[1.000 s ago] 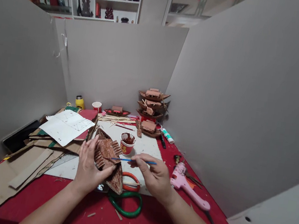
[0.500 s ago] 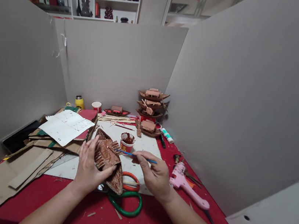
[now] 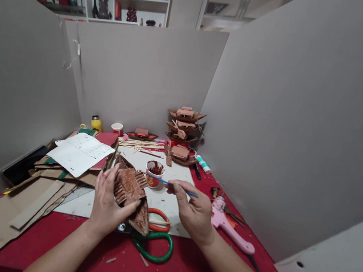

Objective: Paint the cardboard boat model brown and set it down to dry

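Brush (image 3: pixel 174 183) drawn off the boat roof (image 3: pixel 129 180), right hand (image 3: pixel 194 210) shifted outward

Near edge of the bench (image 3: pixel 83 255): red cloth, pale scraps. Scissors just in from there, smooth looped handles, one green (image 3: pixel 170 248), one orange (image 3: pixel 167 225).

Beside the handles, left of middle and over the near part of a white sheet (image 3: pixel 174 211): a model boat (image 3: pixel 131 190), pointed at both ends, lying aslant. Left hand (image 3: pixel 107 204) braces it, thumb on the near side, other fingers spread along the left flank. Right hand pinches the slim blue brush between thumb and fingertips. Half a second ago the tip lay on the roof; now it is up by the far ridged edge, near the cup. Contact there: cannot tell. My reading: brushing of the flat middle is broken off for the moment. Roof mottled red-brown, faintly shiny, perhaps wet; the ribs alongside look like corrugated card; hull rough and streaked.

Beyond the boat, a paper cup (image 3: pixel 154 181), inner wall smeared dark brown. Toward the left edge, torn cardboard (image 3: pixel 18 214) in flat layers; by the right edge, a pink plastic glue gun (image 3: pixel 234 237).

Far edge: thin straight wooden sticks (image 3: pixel 138 144), then a stack of boats (image 3: pixel 185 125), matte brown, similarly pointed.
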### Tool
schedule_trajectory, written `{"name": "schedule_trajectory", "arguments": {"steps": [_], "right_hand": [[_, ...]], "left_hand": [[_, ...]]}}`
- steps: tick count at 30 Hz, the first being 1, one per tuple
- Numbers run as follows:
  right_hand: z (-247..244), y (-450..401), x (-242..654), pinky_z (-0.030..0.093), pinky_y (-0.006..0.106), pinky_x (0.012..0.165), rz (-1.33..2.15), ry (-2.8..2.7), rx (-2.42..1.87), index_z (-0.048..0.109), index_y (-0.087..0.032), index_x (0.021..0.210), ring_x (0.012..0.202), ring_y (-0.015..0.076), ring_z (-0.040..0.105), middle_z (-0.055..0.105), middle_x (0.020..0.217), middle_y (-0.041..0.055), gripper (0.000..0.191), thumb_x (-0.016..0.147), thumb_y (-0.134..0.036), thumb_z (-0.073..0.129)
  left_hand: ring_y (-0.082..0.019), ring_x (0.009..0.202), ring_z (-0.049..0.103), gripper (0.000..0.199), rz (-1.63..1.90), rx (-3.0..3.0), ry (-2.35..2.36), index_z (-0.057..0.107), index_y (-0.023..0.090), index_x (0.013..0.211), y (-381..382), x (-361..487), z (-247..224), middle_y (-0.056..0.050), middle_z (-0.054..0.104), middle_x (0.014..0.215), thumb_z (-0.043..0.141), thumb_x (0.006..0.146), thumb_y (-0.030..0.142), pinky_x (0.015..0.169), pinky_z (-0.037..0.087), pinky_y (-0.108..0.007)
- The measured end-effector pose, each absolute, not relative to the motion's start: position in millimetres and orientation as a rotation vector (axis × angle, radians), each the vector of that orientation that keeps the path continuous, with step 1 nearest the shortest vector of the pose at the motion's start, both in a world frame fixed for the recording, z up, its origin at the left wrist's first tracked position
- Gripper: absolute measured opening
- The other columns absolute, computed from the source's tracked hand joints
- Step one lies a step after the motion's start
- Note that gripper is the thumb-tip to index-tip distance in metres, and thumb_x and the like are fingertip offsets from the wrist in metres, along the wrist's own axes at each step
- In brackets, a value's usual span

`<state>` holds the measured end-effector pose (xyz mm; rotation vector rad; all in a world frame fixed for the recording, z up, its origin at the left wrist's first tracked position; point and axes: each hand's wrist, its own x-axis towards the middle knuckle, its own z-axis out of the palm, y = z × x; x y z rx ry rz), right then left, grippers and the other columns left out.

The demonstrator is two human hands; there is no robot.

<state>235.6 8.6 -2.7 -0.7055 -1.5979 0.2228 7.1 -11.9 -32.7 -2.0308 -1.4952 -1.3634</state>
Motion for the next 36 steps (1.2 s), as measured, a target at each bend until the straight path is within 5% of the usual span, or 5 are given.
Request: {"name": "schedule_trajectory", "arguments": {"steps": [16, 29, 33, 36], "right_hand": [[-9, 9, 236, 0.062, 0.034, 0.070, 0.366, -1.473, -0.809, 0.071, -0.022, 0.105, 0.071, 0.0195, 0.074, 0.078, 0.085, 0.0057, 0.019, 0.098, -0.029, 0.055], [-8, 1, 222, 0.058, 0.031, 0.075, 0.264, -1.742, -0.738, 0.064, -0.022, 0.109, 0.082, 0.0186, 0.070, 0.074, 0.097, 0.0071, 0.018, 0.091, -0.021, 0.062], [-11, 1, 216, 0.057, 0.034, 0.082, 0.411, -1.808, -0.800, 0.060, -0.022, 0.114, 0.087, 0.0190, 0.068, 0.071, 0.103, 0.0068, 0.027, 0.087, -0.022, 0.064], [-10, -1, 211, 0.059, 0.031, 0.073, 0.703, -1.752, -0.843, 0.058, -0.022, 0.112, 0.088, 0.0182, 0.067, 0.069, 0.107, 0.0071, 0.026, 0.087, -0.023, 0.064]], "left_hand": [[-0.036, 0.126, 0.052, 0.103, -1.410, -2.021, -1.526, 0.018, 0.023, 0.153, -12, 7, -29, -0.016, 0.057, 0.130, 0.079, 0.071, 0.038, 0.112, 0.029, -0.065], [-0.032, 0.127, 0.053, 0.099, -1.641, -2.007, -1.676, 0.022, 0.027, 0.153, -16, 6, -21, -0.014, 0.057, 0.133, 0.079, 0.072, 0.037, 0.109, 0.038, -0.058], [-0.032, 0.126, 0.054, 0.099, -1.686, -1.994, -1.689, 0.021, 0.025, 0.153, -15, 7, -21, -0.014, 0.057, 0.132, 0.078, 0.073, 0.038, 0.108, 0.040, -0.057], [-0.032, 0.125, 0.055, 0.100, -1.668, -1.979, -1.677, 0.021, 0.025, 0.154, -16, 8, -21, -0.014, 0.057, 0.132, 0.078, 0.073, 0.037, 0.107, 0.041, -0.056]]}}
